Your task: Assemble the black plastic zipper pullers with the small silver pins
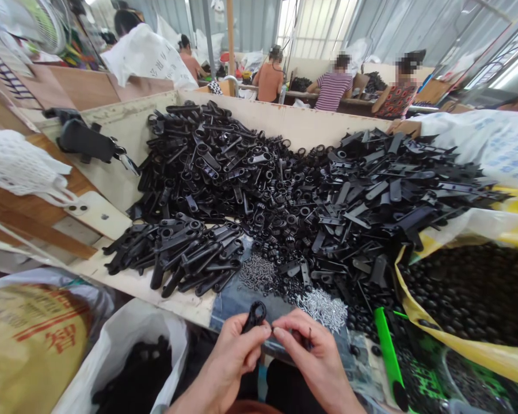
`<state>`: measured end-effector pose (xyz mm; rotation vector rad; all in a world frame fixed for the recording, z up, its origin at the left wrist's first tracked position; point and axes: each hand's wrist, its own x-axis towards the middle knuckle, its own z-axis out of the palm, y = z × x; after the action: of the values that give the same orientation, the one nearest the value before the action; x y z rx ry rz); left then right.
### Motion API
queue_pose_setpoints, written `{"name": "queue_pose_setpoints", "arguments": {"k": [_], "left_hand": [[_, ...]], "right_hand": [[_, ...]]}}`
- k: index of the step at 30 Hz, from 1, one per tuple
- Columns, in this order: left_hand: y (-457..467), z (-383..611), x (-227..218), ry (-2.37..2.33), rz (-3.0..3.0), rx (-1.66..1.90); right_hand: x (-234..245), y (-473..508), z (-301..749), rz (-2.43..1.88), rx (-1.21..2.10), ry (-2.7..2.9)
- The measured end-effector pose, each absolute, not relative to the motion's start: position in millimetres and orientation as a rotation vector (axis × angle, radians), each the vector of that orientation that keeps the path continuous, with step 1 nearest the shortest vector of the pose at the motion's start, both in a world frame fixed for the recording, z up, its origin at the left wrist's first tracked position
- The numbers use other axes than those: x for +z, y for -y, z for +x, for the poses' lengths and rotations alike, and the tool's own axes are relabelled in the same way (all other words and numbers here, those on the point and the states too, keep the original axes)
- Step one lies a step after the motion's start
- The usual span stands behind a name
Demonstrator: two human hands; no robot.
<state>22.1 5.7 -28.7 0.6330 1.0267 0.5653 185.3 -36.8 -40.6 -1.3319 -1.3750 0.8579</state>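
At the near edge of the table (125, 282) the left hand (235, 356) was pinched shut on a black lever (254, 315), its ringed end sticking up above the thumb and forefinger. The right hand (315, 356) met it fingertip to fingertip, fingers closed on a small dark piece (307, 340) too tiny to make out. Both hands hung over a patch of denim (233, 299) just in front of the person.

Beyond them lay two little heaps of silver screws (323, 307), then a row of levers (181, 253) stacked side by side, and behind that a great pile of black parts (285, 178) against the board wall. A yellow bag (470, 287) of dark bits stood open to the right, with a green stick (386, 351) beside it. A white sack (129, 356) sat below the table on the left. Several people (332, 86) worked at a far bench.
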Motion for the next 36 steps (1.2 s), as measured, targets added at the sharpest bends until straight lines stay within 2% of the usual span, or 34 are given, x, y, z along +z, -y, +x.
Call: {"name": "queue_pose_setpoints", "arguments": {"k": [8,23,31,36], "left_hand": [[-0.8,33.8,-27.1,-0.987,0.558,0.567],[2.3,43.8,-19.3,-1.039,0.528,0.553],[4.7,46.2,-13.7,-1.054,0.503,0.505],[3.1,40.3,-6.4,-0.99,0.53,0.451]], "right_hand": [[-38.6,47.2,189.7,-1.291,0.62,1.413],[-43.8,52.2,191.7,-1.303,0.383,1.504],[-41.2,54.3,191.7,-1.327,0.328,1.53],[-43.5,54.8,194.1,-1.376,0.477,1.385]]}}
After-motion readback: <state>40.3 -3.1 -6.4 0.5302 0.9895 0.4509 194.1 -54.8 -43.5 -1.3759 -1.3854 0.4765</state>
